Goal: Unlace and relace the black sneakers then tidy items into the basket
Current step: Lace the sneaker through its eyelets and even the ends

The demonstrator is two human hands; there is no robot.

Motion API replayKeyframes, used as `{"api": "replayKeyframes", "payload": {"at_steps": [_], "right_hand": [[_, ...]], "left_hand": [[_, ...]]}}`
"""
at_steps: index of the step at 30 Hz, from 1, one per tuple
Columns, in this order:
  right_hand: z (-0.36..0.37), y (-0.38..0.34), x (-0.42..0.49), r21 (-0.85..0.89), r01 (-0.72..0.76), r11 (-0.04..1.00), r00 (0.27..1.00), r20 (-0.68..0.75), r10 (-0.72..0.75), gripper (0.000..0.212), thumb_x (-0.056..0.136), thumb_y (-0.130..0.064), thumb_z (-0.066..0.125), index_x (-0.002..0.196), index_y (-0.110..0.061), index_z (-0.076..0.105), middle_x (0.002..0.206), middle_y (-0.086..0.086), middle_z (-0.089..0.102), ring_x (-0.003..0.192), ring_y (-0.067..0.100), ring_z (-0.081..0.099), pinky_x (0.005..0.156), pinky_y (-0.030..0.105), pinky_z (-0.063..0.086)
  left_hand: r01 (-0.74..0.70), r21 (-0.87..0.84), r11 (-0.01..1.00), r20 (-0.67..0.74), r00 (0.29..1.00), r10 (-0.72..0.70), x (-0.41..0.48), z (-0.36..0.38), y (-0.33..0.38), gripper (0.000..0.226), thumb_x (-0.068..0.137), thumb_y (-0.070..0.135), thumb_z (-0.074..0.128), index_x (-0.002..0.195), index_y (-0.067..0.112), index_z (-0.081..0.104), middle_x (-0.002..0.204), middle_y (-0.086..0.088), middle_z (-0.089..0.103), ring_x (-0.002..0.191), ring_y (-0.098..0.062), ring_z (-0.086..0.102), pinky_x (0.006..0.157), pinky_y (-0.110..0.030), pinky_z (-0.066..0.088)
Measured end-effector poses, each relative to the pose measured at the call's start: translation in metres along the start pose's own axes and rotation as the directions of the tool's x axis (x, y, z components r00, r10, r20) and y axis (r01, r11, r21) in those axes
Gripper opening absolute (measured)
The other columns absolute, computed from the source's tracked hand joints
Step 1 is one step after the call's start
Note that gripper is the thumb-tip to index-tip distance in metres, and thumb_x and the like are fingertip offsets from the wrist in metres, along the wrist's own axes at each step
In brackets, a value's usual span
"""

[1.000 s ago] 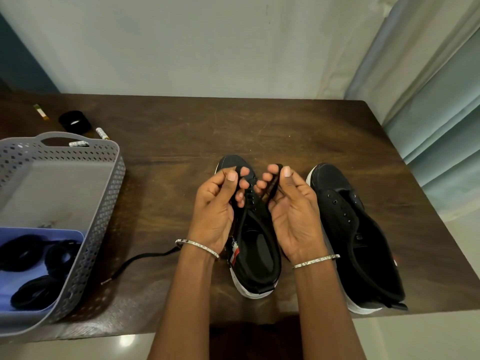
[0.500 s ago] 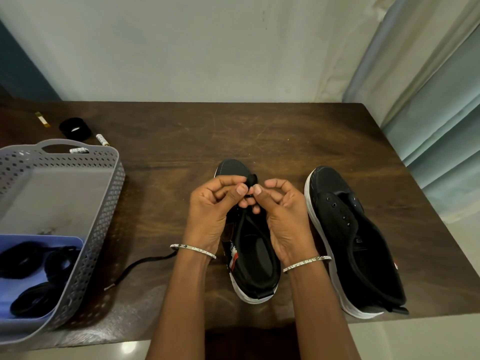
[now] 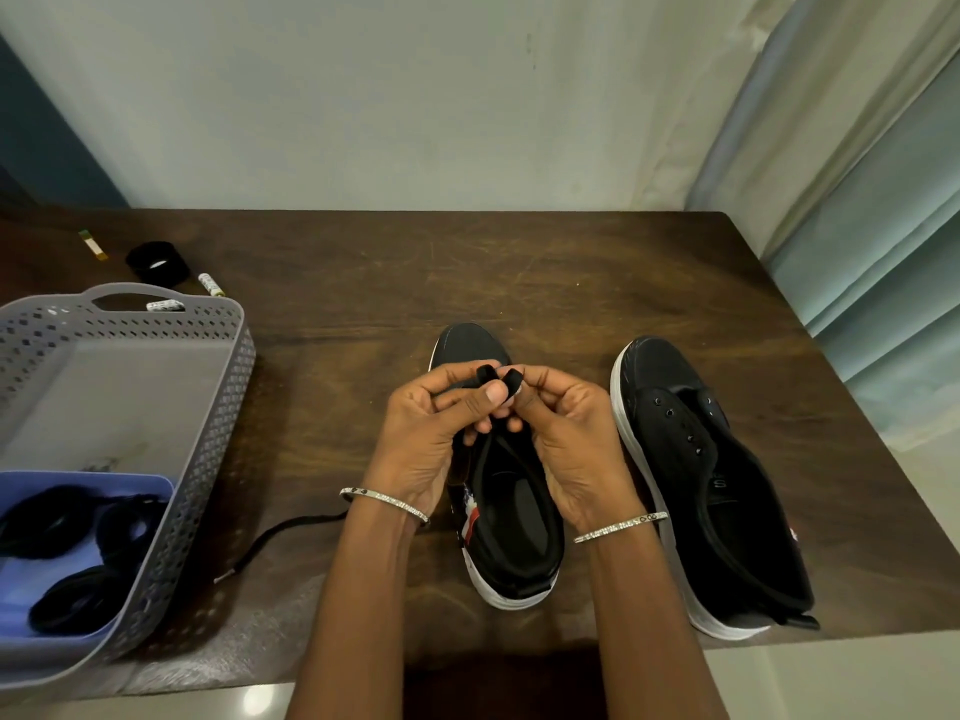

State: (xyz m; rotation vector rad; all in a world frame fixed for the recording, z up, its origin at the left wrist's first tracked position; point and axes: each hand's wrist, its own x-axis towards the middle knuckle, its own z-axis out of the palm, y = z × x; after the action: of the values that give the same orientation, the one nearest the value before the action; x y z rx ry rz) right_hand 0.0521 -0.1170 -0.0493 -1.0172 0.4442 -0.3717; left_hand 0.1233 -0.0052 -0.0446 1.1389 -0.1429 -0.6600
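- Centre sneaker [image 3: 470,345]: was black, with a white sole and a red-and-white patch on the side.
- Right sneaker [image 3: 670,376]: was black, with a white sole and black eyelets.
- Lace [image 3: 291,521]: was black with a pale tip.
- Basket [image 3: 208,407]: was grey, walls in a diamond-hole pattern.
- Tray [image 3: 78,480] in the basket: was light blue, its contents black.
- Table [image 3: 519,272]: was dark brown wood grain with pale scratches.
- Bangles [image 3: 384,504]: were silver.
- Wall [image 3: 415,96]: was off-white.
- Curtain [image 3: 883,226]: was pale blue-green.
- Roll [image 3: 156,261]: was black.

Dim soft indoor light; sharp focus; wide-angle bending at edges; floor glare.
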Motion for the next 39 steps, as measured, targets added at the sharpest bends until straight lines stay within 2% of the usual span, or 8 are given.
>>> {"api": "replayKeyframes", "payload": {"at_steps": [5, 9, 16, 20, 26, 32, 36, 39], "right_hand": [[-0.013, -0.004, 0.001, -0.048, -0.037, 0.998, 0.991, 0.130, 0.043, 0.027, 0.089, -0.011, 0.071, 0.111, 0.005, 0.072, 0.091, 0.020, 0.068, 0.085, 0.025, 0.061, 0.095, 0.046, 0.044], [-0.005, -0.005, 0.001, -0.056, -0.012, 0.998, 0.998, 0.057, 0.015, 0.017, 0.083, -0.015, 0.075, 0.096, -0.004, 0.076, 0.080, 0.012, 0.067, 0.073, 0.014, 0.058, 0.068, 0.021, 0.052], [0.006, -0.002, 0.003, -0.041, 0.006, 0.999, 0.995, -0.096, -0.010, 0.012, 0.098, -0.012, 0.062, 0.090, -0.005, 0.068, 0.068, 0.006, 0.061, 0.057, 0.009, 0.052, 0.053, 0.017, 0.044], [0.007, -0.004, 0.003, -0.010, -0.042, 0.999, 0.991, -0.131, 0.041, 0.009, 0.096, -0.009, 0.066, 0.094, -0.002, 0.070, 0.065, 0.006, 0.062, 0.054, 0.009, 0.053, 0.049, 0.016, 0.044], [0.010, -0.006, 0.004, 0.090, -0.079, 0.993, 0.978, -0.188, 0.094, 0.013, 0.091, -0.003, 0.070, 0.100, -0.005, 0.061, 0.072, 0.009, 0.062, 0.052, 0.011, 0.056, 0.048, 0.018, 0.045], [0.003, -0.012, 0.001, -0.042, -0.037, 0.998, 0.998, -0.061, 0.034, 0.013, 0.092, 0.003, 0.066, 0.097, -0.009, 0.064, 0.076, 0.008, 0.064, 0.064, 0.018, 0.061, 0.059, 0.024, 0.049], [0.000, -0.011, 0.001, -0.157, 0.045, 0.987, 0.997, 0.065, -0.035, 0.027, 0.075, 0.008, 0.062, 0.096, -0.008, 0.066, 0.079, 0.005, 0.061, 0.073, 0.019, 0.059, 0.068, 0.025, 0.050], [-0.001, -0.010, -0.001, -0.255, 0.110, 0.961, 0.983, 0.173, -0.067, 0.035, 0.065, 0.008, 0.056, 0.093, -0.011, 0.066, 0.086, 0.001, 0.062, 0.087, 0.014, 0.057, 0.079, 0.025, 0.049]], "left_hand": [[-0.048, -0.032, 0.998, -0.077, 0.996, 0.045, 0.000, -0.002, -0.001, 0.015, 0.071, 0.008, 0.078, 0.085, 0.008, 0.073, 0.069, -0.011, 0.070, 0.056, -0.012, 0.058, 0.052, -0.017, 0.044], [-0.121, 0.019, 0.992, -0.096, 0.988, 0.122, 0.001, -0.001, -0.005, 0.011, 0.070, 0.010, 0.080, 0.078, 0.013, 0.073, 0.071, -0.007, 0.069, 0.056, -0.012, 0.057, 0.053, -0.019, 0.046], [-0.293, 0.232, 0.928, -0.003, 0.953, 0.302, 0.000, -0.001, -0.004, 0.014, 0.071, 0.005, 0.080, 0.080, 0.014, 0.072, 0.093, 0.000, 0.075, 0.073, -0.012, 0.068, 0.065, -0.023, 0.053], [-0.382, 0.394, 0.836, 0.048, 0.917, 0.397, 0.001, -0.006, -0.007, 0.026, 0.075, -0.003, 0.081, 0.076, 0.021, 0.074, 0.102, -0.002, 0.077, 0.097, -0.023, 0.073, 0.088, -0.047, 0.057], [-0.500, 0.675, 0.543, 0.153, 0.814, 0.560, -0.002, -0.005, -0.008, 0.017, 0.081, -0.008, 0.073, 0.082, 0.008, 0.071, 0.090, 0.010, 0.076, 0.093, -0.002, 0.071, 0.085, -0.024, 0.056], [-0.493, 0.767, 0.411, 0.221, 0.804, 0.553, 0.000, -0.008, -0.010, 0.029, 0.087, -0.010, 0.060, 0.086, 0.019, 0.056, 0.088, 0.010, 0.066, 0.092, -0.011, 0.062, 0.077, -0.022, 0.050], [-0.483, 0.682, 0.549, 0.211, 0.849, 0.485, 0.002, -0.014, -0.010, 0.017, 0.090, 0.005, 0.060, 0.087, 0.020, 0.051, 0.085, 0.004, 0.065, 0.084, -0.019, 0.063, 0.074, -0.040, 0.052], [-0.424, 0.580, 0.696, 0.176, 0.899, 0.401, 0.003, -0.017, -0.008, 0.010, 0.089, 0.015, 0.060, 0.087, 0.021, 0.052, 0.080, 0.009, 0.062, 0.076, -0.012, 0.059, 0.071, -0.039, 0.048]]}}
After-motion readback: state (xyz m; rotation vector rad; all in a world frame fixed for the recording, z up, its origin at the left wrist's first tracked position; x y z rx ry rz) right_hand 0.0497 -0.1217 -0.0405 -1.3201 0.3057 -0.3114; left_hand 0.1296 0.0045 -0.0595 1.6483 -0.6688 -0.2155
